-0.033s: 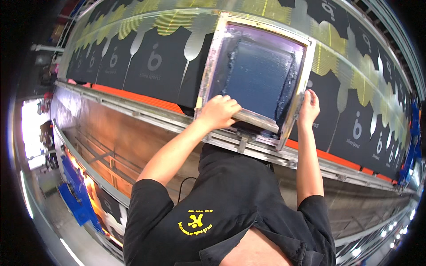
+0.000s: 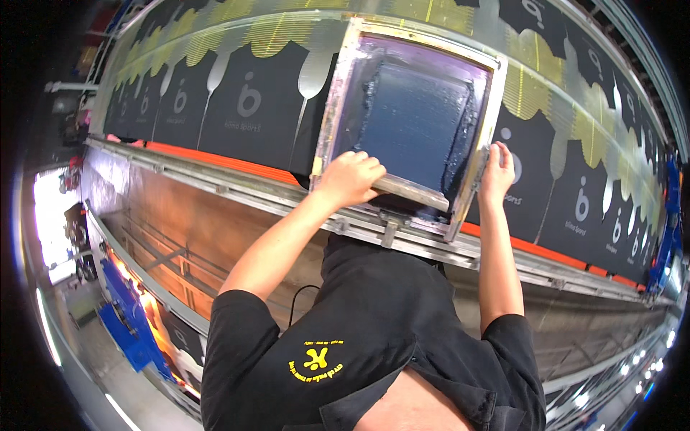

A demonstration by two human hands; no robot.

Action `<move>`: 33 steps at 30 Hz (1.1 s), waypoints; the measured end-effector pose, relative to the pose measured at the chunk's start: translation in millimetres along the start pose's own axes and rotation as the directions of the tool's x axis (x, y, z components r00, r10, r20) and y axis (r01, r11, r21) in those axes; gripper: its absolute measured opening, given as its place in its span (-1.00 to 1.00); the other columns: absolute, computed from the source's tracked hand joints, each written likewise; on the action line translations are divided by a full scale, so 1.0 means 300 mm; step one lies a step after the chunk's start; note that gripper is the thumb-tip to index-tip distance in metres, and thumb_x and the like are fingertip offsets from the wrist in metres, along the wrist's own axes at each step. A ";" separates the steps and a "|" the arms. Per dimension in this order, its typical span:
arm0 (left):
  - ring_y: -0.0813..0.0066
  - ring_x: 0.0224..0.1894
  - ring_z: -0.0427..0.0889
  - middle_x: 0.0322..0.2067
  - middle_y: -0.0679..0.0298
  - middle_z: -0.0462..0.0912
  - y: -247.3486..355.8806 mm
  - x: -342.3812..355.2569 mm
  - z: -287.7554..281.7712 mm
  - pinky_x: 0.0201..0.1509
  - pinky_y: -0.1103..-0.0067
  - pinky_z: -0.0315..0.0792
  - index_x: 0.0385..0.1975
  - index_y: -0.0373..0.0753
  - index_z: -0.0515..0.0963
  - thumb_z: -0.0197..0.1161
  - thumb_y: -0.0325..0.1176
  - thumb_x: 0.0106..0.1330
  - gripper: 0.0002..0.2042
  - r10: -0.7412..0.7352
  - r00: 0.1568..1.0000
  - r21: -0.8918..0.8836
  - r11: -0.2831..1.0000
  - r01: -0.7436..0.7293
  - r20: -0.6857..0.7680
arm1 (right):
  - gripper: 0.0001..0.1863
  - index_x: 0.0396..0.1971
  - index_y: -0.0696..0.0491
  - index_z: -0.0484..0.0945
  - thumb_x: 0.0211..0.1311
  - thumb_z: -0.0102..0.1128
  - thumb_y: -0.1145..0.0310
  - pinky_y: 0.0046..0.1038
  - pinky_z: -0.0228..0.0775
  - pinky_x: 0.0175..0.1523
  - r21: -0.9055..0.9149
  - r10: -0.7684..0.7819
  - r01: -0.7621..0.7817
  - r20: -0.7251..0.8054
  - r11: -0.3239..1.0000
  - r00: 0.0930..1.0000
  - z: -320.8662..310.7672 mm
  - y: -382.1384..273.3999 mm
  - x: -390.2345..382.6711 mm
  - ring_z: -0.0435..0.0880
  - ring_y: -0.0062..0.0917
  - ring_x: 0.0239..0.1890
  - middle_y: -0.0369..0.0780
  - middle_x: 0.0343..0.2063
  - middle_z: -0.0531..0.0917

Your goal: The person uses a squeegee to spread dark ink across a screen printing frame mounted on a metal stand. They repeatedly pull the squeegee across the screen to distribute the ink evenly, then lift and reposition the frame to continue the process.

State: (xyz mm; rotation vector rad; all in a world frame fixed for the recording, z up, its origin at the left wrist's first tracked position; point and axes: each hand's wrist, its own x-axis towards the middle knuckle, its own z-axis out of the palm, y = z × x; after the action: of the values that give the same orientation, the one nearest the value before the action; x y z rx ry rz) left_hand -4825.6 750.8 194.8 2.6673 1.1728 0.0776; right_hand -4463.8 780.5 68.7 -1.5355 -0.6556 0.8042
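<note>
A screen-printing frame with a worn pale rim lies over the dark shirt panels in front of me. Dark blue ink covers much of its mesh, with thicker ridges along the left and right sides. My left hand is closed round the left end of a squeegee, which rests across the near end of the mesh. At the frame's right side, my right hand has its fingers curled against the outer edge. The squeegee's blade is hidden from view.
Dark shirt panels with pale logos lie along the long table to both sides. A metal rail runs along its near edge, beside an orange strip. Behind me to the left stands another table with a blue end.
The screen frame sits slightly farther left over the panels, so more of the logo to its right shows. Both hands have shifted slightly left with it, their grips unchanged.
</note>
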 end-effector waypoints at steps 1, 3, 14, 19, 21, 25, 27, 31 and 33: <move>0.25 -0.03 0.72 -0.20 0.35 0.70 -0.024 0.009 0.020 0.03 0.30 0.56 -0.14 -0.09 0.68 0.64 -0.07 0.05 -0.56 0.028 1.000 0.017 0.999 -0.028 0.010 | -0.70 0.15 0.13 0.71 0.60 0.38 0.28 -0.60 0.47 -0.11 0.057 0.072 -0.072 0.005 0.996 0.997 -0.003 0.027 -0.020 0.61 -0.74 -0.20 -0.34 -0.20 0.74; 0.25 -0.10 0.72 -0.27 0.35 0.67 -0.046 0.027 0.031 -0.02 0.28 0.57 -0.20 -0.08 0.66 0.64 0.00 0.08 -0.58 0.046 0.998 0.017 0.999 -0.047 0.035 | -0.68 0.19 0.12 0.68 0.60 0.36 0.30 -0.61 0.48 -0.13 0.052 0.064 -0.064 0.006 0.997 0.998 -0.002 0.037 -0.042 0.62 -0.73 -0.24 -0.34 -0.20 0.74; -0.03 -0.15 0.84 -0.31 0.07 0.84 -0.314 0.155 0.022 -0.04 0.15 0.67 -0.03 -0.23 0.81 0.59 0.27 0.13 -0.34 -0.018 0.876 -0.225 0.964 0.144 0.482 | -0.62 0.23 0.07 0.68 0.56 0.41 0.24 -0.53 0.54 -0.05 -0.207 0.062 -0.072 -0.051 0.976 0.997 0.026 0.080 0.005 0.70 -0.70 -0.20 -0.25 -0.22 0.81; 0.00 -0.16 0.86 -0.33 -0.04 0.84 -0.370 0.222 0.042 -0.03 0.20 0.66 -0.08 -0.30 0.83 0.65 0.27 0.03 -0.30 -0.032 0.763 -0.314 0.900 0.303 0.646 | -0.61 0.23 0.01 0.69 0.53 0.43 0.20 -0.54 0.46 -0.20 -0.277 0.034 -0.049 -0.057 0.960 0.998 0.047 0.094 0.003 0.62 -0.73 -0.34 -0.34 -0.37 0.75; 0.08 -0.21 0.85 -0.33 -0.03 0.85 -0.374 0.279 -0.006 -0.07 0.25 0.64 -0.11 -0.31 0.84 0.66 0.26 0.03 -0.31 -0.005 0.655 -0.335 0.856 0.393 0.756 | -0.61 0.23 0.00 0.68 0.53 0.44 0.19 -0.54 0.34 -0.35 -0.230 0.034 -0.046 -0.058 0.972 0.998 0.071 0.060 -0.010 0.51 -0.78 -0.45 -0.42 -0.51 0.65; 0.06 -0.26 0.83 -0.37 -0.02 0.83 -0.316 0.390 -0.110 -0.12 0.23 0.60 -0.19 -0.28 0.83 0.66 0.31 0.02 -0.32 0.000 0.807 -0.299 0.929 0.219 0.591 | -0.62 0.21 -0.02 0.68 0.52 0.44 0.19 -0.49 0.54 -0.10 -0.197 -0.026 0.015 -0.057 0.980 0.998 0.055 0.096 0.006 0.68 -0.69 -0.26 -0.30 -0.30 0.78; -0.01 -0.23 0.83 -0.39 0.00 0.81 -0.308 0.446 -0.132 -0.13 0.18 0.62 -0.22 -0.20 0.82 0.63 0.32 0.06 -0.37 -0.044 0.896 -0.218 0.963 0.155 0.442 | -0.61 0.23 -0.02 0.67 0.52 0.44 0.20 -0.46 0.56 0.07 -0.378 0.025 -0.044 -0.056 0.925 0.998 0.069 0.071 0.007 0.72 -0.62 -0.10 -0.26 -0.13 0.81; -0.01 -0.19 0.83 -0.37 0.11 0.81 -0.376 0.635 -0.154 -0.12 0.11 0.65 -0.18 -0.11 0.78 0.52 0.31 0.21 -0.44 0.039 0.995 -0.007 0.999 -0.038 0.097 | -0.60 0.26 -0.02 0.65 0.53 0.43 0.21 -0.48 0.54 0.09 -0.426 0.050 -0.074 -0.067 0.902 0.997 0.064 0.065 -0.005 0.70 -0.64 -0.08 -0.26 -0.10 0.80; 0.02 -0.17 0.83 -0.34 0.15 0.82 -0.424 0.734 -0.153 -0.11 0.12 0.65 -0.14 -0.06 0.78 0.50 0.28 0.24 -0.49 0.074 0.997 0.088 0.993 -0.075 0.013 | -0.60 0.26 0.00 0.65 0.54 0.42 0.23 -0.48 0.55 0.09 -0.435 0.101 -0.119 -0.065 0.892 0.993 0.063 0.056 -0.011 0.70 -0.62 -0.09 -0.26 -0.10 0.79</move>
State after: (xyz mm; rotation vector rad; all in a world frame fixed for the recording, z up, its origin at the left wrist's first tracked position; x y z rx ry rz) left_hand -4774.0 1004.0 201.3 2.7852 1.0976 0.0256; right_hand -4481.6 787.2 51.6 -2.0102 -0.7600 0.7374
